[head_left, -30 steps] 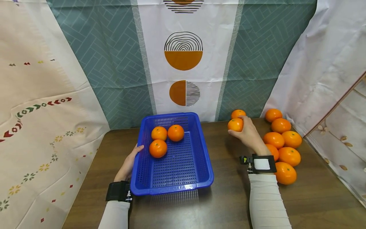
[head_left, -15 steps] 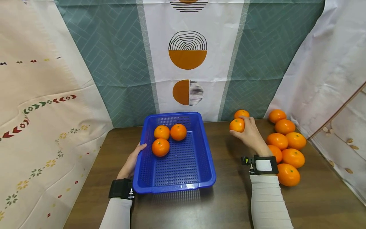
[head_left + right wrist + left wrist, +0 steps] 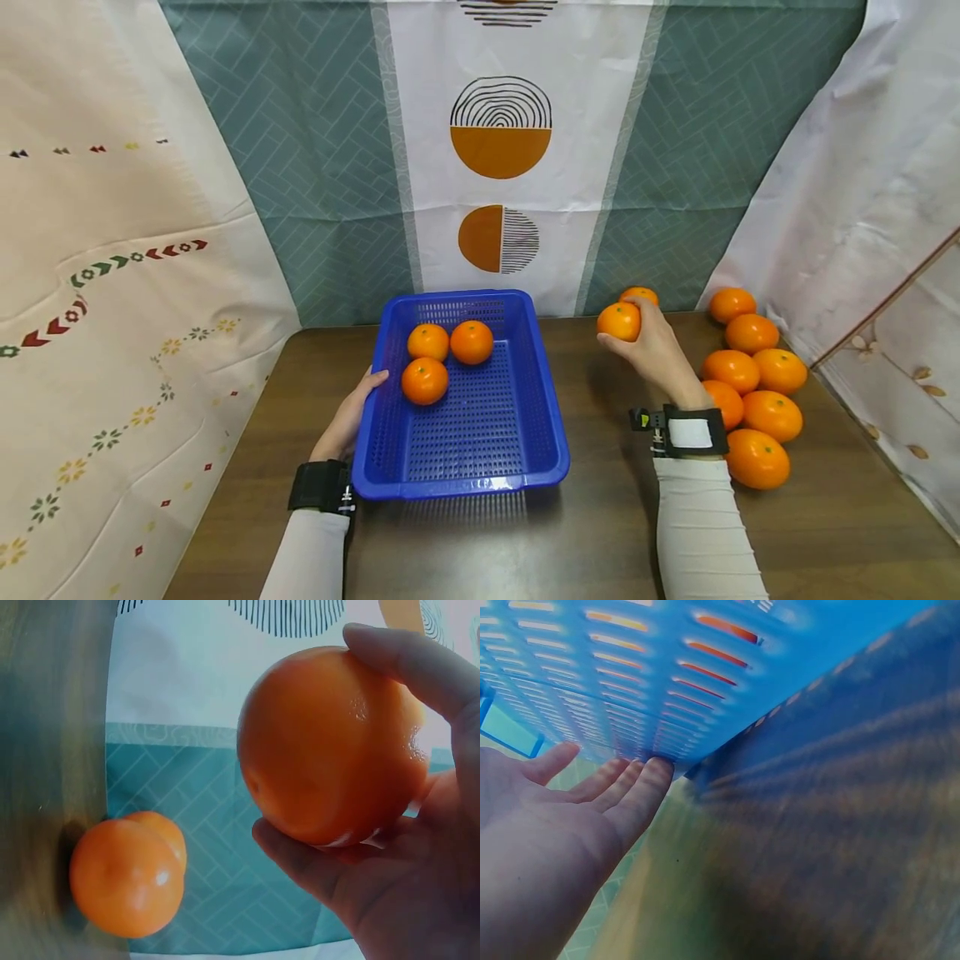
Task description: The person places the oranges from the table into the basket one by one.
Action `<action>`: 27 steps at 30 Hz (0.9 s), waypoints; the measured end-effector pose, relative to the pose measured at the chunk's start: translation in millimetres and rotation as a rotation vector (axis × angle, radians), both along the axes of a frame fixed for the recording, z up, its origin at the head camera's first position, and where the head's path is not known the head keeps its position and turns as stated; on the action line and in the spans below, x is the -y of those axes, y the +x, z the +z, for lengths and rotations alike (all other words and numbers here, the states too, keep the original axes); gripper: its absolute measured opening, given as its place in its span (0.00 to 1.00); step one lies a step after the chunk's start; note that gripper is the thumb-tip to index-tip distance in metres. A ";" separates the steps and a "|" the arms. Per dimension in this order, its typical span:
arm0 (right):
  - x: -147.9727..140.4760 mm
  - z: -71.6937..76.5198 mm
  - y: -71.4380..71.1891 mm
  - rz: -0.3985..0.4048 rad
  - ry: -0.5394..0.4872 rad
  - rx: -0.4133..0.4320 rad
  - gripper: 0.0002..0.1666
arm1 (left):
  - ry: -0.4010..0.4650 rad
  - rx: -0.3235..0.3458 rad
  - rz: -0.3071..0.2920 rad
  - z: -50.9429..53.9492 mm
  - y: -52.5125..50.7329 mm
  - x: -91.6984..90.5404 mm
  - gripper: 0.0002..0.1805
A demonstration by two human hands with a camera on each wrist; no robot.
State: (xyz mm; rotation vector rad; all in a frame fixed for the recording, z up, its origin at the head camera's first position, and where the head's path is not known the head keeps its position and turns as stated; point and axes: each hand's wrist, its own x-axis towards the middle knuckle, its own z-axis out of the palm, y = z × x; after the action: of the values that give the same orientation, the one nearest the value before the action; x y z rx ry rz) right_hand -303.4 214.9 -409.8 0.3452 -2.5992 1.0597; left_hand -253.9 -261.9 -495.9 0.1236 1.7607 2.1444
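Note:
My right hand [image 3: 660, 350] pinches an orange [image 3: 618, 322] between thumb and fingers, toward the back of the table. Seen from the right wrist, that orange [image 3: 330, 742] is off the table. Another orange [image 3: 640, 294] sits partly hidden behind it, against the cloth. My left hand [image 3: 348, 421] is at the left side of a blue plastic basket [image 3: 557, 433], one fingertip showing over the rim. In the left wrist view its straight fingers [image 3: 656, 780] touch the basket's slotted outer wall. Three oranges lie together inside: one at left back [image 3: 428, 342], one beside it [image 3: 472, 342], one in front [image 3: 425, 381].
Several loose oranges [image 3: 758, 460] line the table's right side, close to my right forearm. A patterned cloth [image 3: 495, 275] hangs along the table's back edge; a whitish cloth [image 3: 870, 275] borders the right and a cream one [image 3: 135, 333] the left. The table [image 3: 592, 533] is brown wood.
My right hand has raised the orange slightly and brought it a little left, covering more of the orange behind. My left hand and the basket stay put; the whole view has shifted slightly.

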 end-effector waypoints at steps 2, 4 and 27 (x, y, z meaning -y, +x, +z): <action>2.0 0.6 1.1 0.006 -0.021 -0.005 0.44 | 0.002 -0.006 -0.006 -0.3 -1.1 -0.2 0.37; 4.8 0.9 2.2 0.013 -0.039 -0.005 0.43 | 0.003 -0.010 -0.015 -1.2 -2.0 -0.2 0.37; 47.5 37.2 -3.2 0.147 0.044 0.026 0.42 | -0.023 -0.014 -0.004 -0.4 -1.4 -0.1 0.37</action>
State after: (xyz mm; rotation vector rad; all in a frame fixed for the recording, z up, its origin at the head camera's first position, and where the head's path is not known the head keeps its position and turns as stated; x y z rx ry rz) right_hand -306.6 167.4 -372.6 0.5434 -2.6581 1.0613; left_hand -255.3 -261.8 -496.3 0.1368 1.7909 2.1243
